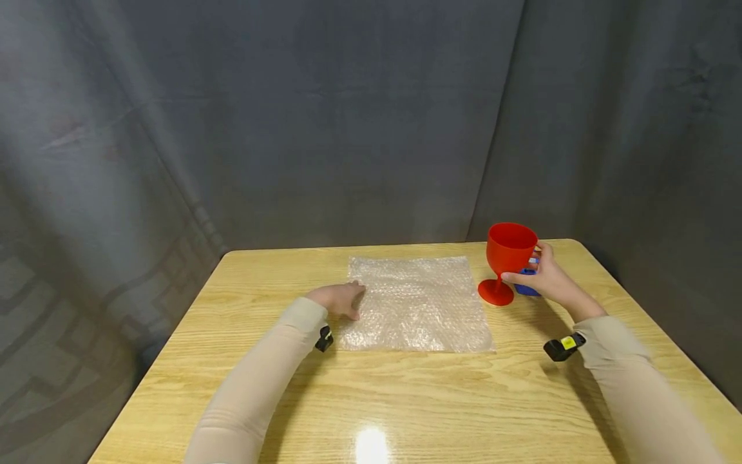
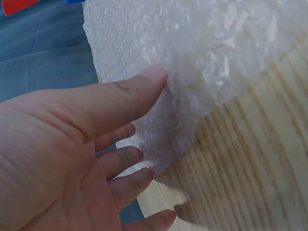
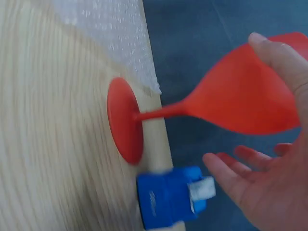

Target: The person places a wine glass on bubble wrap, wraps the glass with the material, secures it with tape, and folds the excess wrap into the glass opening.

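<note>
A red plastic goblet [image 1: 509, 248] stands upright on its round foot at the right of the table. My right hand [image 1: 551, 278] is around the bowl's right side; in the right wrist view the thumb [image 3: 281, 60] overlaps the bowl while the spread fingers [image 3: 231, 175] stay apart from it. Just behind the hand sits a small blue object with a white piece on it [image 3: 166, 197], partly hidden in the head view. A sheet of bubble wrap [image 1: 414, 306] lies flat mid-table. At its left edge is my left hand [image 1: 341, 299], thumb over the sheet, fingers loosely spread.
The wooden table [image 1: 359, 393] has rounded far corners. Grey curtains [image 1: 348, 129] hang behind it and at both sides. Black wrist cameras [image 1: 561, 348] are strapped below the sleeves.
</note>
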### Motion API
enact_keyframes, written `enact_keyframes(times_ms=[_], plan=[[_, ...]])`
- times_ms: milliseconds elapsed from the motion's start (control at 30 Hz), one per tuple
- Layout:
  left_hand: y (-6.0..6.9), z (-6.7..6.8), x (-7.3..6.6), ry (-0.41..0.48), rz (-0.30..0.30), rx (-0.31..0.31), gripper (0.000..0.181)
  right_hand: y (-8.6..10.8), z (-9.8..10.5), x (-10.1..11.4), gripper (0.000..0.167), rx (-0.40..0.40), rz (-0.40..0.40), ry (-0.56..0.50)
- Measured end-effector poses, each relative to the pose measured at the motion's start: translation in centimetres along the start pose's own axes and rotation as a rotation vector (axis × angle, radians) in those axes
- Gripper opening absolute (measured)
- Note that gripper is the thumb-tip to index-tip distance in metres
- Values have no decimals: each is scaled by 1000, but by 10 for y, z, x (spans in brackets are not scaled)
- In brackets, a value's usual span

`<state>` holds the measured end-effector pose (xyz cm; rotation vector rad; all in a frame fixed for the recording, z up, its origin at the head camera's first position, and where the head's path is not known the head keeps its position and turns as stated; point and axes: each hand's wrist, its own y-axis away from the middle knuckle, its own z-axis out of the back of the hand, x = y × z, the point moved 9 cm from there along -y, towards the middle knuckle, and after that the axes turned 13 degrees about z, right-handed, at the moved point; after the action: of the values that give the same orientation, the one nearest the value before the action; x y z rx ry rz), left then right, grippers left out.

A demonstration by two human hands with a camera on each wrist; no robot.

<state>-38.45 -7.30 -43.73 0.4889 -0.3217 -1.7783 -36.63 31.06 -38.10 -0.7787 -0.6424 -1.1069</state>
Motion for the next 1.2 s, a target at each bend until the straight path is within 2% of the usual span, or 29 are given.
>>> enact_keyframes(times_ms=[267,433,600,833,1067,1200], plan=[[-3,-3,0,-11,14,-5,76,-14,-7,-4,103,-126,0,-52],[-5,-3,-1,-35,8,-12,76,-14,-6,-8,99,-177,-4,-60],[-5,-3,-2,-39,6,-6,76,-11,-2,-4,95,-207,13,-64],[-5,-1,-2,-39,7,-9,77,-10,12,18,93,-233,37,-26],[-4,-2,0,-30,12,-2,77,-10,34,54,80,-305,147,-75],[-4,-2,-1,-39,9,-7,77,-8,46,69,77,-358,170,-80]])
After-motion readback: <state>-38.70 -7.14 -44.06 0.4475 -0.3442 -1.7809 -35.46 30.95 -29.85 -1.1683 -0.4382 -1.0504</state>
